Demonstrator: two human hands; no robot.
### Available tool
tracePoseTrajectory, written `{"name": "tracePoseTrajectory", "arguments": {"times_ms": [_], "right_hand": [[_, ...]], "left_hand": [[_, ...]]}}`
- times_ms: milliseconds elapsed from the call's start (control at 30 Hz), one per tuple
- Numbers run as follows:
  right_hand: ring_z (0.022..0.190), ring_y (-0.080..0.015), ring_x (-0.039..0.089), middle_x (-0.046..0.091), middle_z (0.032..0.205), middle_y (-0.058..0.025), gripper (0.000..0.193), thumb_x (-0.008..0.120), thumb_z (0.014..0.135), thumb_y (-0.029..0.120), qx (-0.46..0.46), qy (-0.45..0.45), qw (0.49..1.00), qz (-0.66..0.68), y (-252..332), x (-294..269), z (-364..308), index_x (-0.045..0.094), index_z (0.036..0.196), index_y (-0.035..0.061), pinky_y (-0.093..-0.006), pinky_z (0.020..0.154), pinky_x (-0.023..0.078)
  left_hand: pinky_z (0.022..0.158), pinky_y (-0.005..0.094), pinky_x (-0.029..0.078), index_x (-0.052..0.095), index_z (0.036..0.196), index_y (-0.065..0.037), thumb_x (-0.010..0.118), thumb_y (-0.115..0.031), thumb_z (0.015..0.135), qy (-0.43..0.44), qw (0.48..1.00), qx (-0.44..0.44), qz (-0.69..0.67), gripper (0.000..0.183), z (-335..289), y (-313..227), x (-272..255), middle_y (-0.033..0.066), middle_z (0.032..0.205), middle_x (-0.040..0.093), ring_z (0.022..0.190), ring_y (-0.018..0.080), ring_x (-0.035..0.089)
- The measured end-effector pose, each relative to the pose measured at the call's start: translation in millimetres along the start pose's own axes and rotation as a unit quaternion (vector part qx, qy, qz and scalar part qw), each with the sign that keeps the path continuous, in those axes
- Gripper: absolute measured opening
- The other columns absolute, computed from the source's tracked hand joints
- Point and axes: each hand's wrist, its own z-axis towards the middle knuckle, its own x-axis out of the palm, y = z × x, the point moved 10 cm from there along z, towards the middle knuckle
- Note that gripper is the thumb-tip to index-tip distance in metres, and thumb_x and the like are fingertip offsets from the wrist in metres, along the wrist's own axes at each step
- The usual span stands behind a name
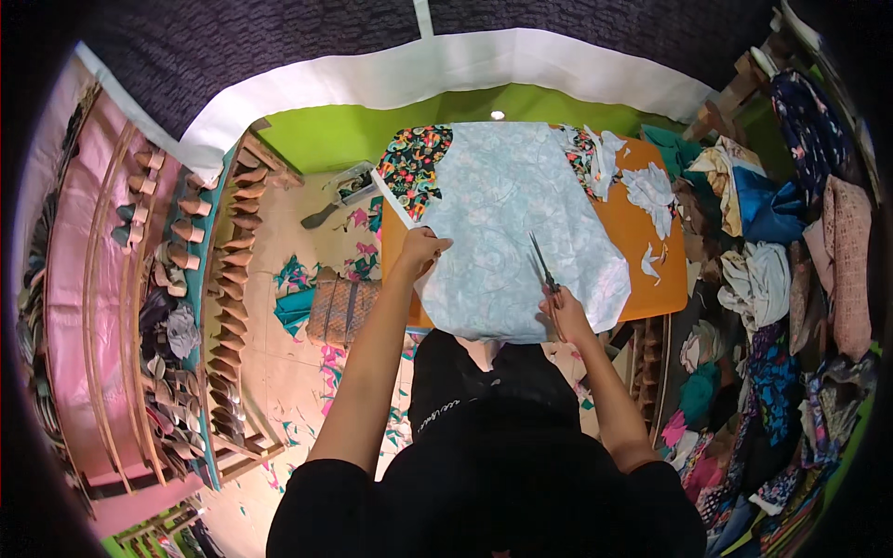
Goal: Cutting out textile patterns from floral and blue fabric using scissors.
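Observation:
A pale blue patterned cloth (507, 200) lies spread over an orange table (651, 296) in front of me, its near edge reaching the table's front. My left hand (423, 248) is closed at the cloth's left edge, thumb and fingers pinching it. In my right hand (566, 314) are dark-bladed scissors (539, 259), held above the cloth's right half with the tips pointing away from me. The blades look close together. Dark floral fabric (416, 160) shows from under the cloth at the far left, with a white strip (395, 198) along its edge.
White fabric scraps (649, 193) lie on the table's right side. Heaped clothes and cloth (758, 279) crowd the right. Wooden racks with rows of shoe forms (233, 298) stand at left. Coloured offcuts (293, 272) and a brown woven bundle (342, 309) are on the floor.

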Motion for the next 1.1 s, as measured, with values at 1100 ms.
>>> {"name": "tracePoseTrajectory", "arguments": {"times_ms": [1100], "right_hand": [[0.039,-0.0158,0.049,0.044,0.053,-0.0038,0.079,0.02,0.072,0.071,0.178,0.051,0.784,0.592,108.5,226.6,-150.4,0.045,0.083,-0.003,-0.0247,0.035,0.039]], "left_hand": [[0.051,0.0191,0.039,0.05,0.061,-0.006,0.064,-0.009,0.071,0.417,0.893,-0.169,0.022,0.018,-63.7,53.1,75.3,0.003,0.062,0.053,0.054,0.0084,0.048]]}}
